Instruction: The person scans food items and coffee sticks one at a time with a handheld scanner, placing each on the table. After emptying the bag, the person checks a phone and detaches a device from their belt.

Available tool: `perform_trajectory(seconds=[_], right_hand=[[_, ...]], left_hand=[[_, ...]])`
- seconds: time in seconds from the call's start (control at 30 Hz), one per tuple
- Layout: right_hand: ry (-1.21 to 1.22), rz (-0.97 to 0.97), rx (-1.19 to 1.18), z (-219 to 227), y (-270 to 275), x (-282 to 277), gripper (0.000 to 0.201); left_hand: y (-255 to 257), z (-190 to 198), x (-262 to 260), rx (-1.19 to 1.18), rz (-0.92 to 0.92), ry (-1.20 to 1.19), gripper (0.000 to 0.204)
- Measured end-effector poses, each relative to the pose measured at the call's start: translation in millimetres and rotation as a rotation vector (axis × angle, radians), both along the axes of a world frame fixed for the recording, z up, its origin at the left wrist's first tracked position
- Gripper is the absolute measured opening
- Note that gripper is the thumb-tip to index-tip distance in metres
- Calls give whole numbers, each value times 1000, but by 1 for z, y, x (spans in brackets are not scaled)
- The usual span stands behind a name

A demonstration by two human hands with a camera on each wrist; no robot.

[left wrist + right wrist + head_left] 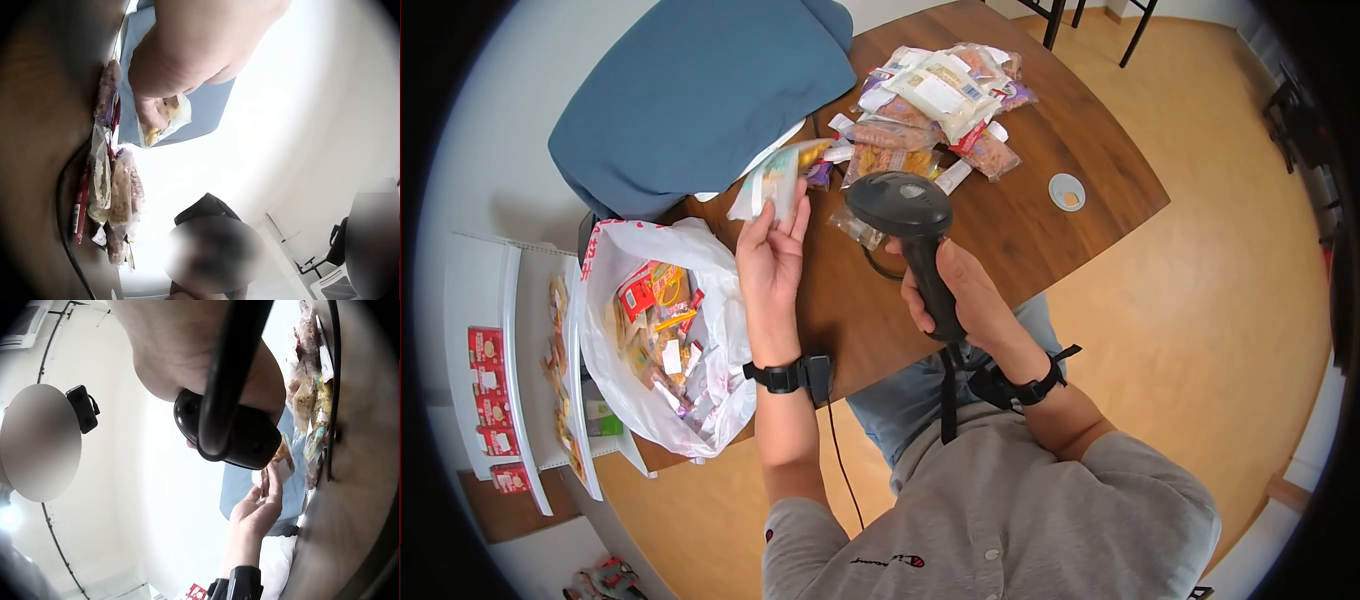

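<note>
My left hand pinches a small, pale snack packet with some yellow on it, raised beside the blue cloth. In the left wrist view the packet shows partly behind the fingers. My right hand grips the handle of a black handheld barcode scanner, its head upward and level with the packet. From the right wrist, the base of the scanner and its thick cable fill the middle. Beyond the scanner, a heap of bagged snacks lies on the wooden table.
Left of my left hand stands a white plastic bag filled with snack packets. A blue cloth covers something bulky at the back. A small white cup sits at the table's right. Shelves with red boxes stand far left.
</note>
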State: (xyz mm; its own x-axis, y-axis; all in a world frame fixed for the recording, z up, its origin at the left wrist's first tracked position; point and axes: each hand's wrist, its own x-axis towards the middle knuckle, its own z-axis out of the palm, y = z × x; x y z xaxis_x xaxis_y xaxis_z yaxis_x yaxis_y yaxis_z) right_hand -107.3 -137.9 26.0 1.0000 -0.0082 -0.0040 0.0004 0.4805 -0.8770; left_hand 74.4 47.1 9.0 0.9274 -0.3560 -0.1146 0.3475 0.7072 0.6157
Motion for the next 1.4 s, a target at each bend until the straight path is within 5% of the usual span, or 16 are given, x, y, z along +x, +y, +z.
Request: perform_trajectory(seconds=[0.23,0.3,0.33,0.4,0.6,0.73,0.77,0.8,0.87,0.97,1.2,1.27,1.4], right_hand=[[-10,-17,65,1,1,-3,70],[-15,-19,62,2,-4,-6,70],[-4,-32,75,1,-6,-9,70],[8,-19,106,-1,-9,-10,70],[-13,-57,153,1,-6,-6,64],[-21,5,151,-2,3,-2,67],[-19,15,154,-2,7,-1,67],[-2,25,153,-3,10,1,68],[12,40,153,-4,16,2,69],[-3,73,114,-4,18,1,70],[-25,36,42,0,9,-5,70],[-22,20,50,-1,7,-6,70],[-10,11,61,-1,4,-7,70]], left_hand=[[-71,30,7,87,-164,-193,40],[-82,40,-6,256,-501,-313,37],[-82,40,-12,257,-495,-311,37],[-67,40,-24,574,-401,-498,35],[40,65,-47,826,-47,-617,30],[148,43,-26,1200,452,-556,22],[170,34,-16,1482,643,-650,26],[187,27,-8,1489,650,-643,26],[207,17,3,2167,712,-680,46],[205,-1,18,2295,468,-360,67],[183,-19,35,2468,488,-379,85],[183,-2,32,2360,441,-352,76],[208,3,21,2187,719,-517,56]])
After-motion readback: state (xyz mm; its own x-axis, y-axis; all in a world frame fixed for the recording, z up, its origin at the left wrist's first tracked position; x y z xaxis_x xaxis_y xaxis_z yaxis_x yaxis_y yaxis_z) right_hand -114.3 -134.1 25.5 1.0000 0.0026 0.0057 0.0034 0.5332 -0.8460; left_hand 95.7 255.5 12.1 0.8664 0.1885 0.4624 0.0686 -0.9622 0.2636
